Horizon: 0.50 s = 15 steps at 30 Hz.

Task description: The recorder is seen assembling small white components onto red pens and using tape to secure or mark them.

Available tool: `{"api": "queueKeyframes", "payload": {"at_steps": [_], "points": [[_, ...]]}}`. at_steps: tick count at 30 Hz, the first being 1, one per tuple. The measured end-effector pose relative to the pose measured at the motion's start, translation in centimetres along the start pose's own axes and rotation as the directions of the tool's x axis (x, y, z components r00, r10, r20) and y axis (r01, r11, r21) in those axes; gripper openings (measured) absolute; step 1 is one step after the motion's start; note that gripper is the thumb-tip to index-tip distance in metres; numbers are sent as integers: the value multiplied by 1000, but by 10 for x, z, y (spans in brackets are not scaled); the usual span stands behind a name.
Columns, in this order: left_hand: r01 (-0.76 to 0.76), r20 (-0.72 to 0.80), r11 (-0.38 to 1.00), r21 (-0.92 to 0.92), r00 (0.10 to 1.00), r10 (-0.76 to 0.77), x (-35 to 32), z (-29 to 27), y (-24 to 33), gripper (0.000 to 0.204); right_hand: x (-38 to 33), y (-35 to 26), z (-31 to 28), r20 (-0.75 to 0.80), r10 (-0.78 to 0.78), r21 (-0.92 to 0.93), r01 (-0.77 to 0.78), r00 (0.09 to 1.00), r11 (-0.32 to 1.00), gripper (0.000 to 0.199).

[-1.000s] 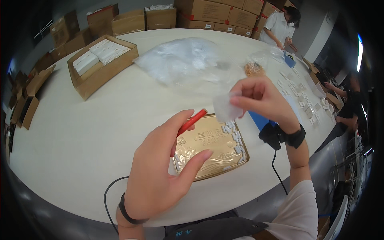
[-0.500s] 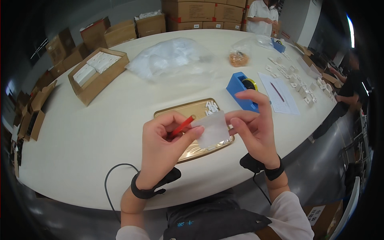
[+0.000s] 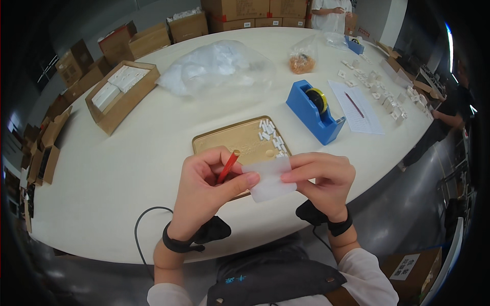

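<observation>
Between my two hands a small white translucent square, paper or a thin bag, (image 3: 269, 187) is stretched above the table. My left hand (image 3: 206, 176) pinches its left edge between thumb and finger, and a red tube-like stick (image 3: 227, 167) is tucked in the same hand. My right hand (image 3: 324, 181) is closed on the right edge, thumb against fingers. Beneath and beyond the hands lies a gold tray (image 3: 224, 137), partly hidden by them. Small white cylinders (image 3: 266, 128) are piled along its right side.
A blue tape dispenser (image 3: 314, 113) stands right of the tray. Farther right are a paper sheet with a pen (image 3: 353, 104) and several white parts (image 3: 380, 89). Clear plastic bags (image 3: 217, 69), a bag of orange items (image 3: 302, 62) and a carton (image 3: 120, 97) sit farther back. Another person (image 3: 332, 15) stands beyond.
My right hand, its fingers spread before, has closed on the right side of the white piece. The view has shifted slightly, and more of the tray's white cylinders shows.
</observation>
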<state>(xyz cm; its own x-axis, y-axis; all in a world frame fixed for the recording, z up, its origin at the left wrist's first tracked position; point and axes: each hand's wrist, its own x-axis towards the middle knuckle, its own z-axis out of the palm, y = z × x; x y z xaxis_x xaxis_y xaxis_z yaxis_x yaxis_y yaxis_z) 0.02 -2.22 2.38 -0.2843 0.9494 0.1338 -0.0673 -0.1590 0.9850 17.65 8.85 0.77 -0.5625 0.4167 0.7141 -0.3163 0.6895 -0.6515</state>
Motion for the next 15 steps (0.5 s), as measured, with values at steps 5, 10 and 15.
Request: {"api": "queueKeyframes", "payload": {"at_steps": [5, 10, 15], "points": [[-63, -86, 992, 109, 994, 72, 6, 1, -6, 17, 10, -2, 12, -98, 384, 292, -342, 918, 893, 44], [-47, -106, 964, 262, 991, 77, 10, 3, -3, 18, 16, 12, 8, -20, 501, 231, -483, 865, 844, 41], [-36, -143, 961, 273, 987, 78, 15, -3, -5, 20, 23, 18, 12, -26, 530, 226, -512, 847, 829, 38]]}}
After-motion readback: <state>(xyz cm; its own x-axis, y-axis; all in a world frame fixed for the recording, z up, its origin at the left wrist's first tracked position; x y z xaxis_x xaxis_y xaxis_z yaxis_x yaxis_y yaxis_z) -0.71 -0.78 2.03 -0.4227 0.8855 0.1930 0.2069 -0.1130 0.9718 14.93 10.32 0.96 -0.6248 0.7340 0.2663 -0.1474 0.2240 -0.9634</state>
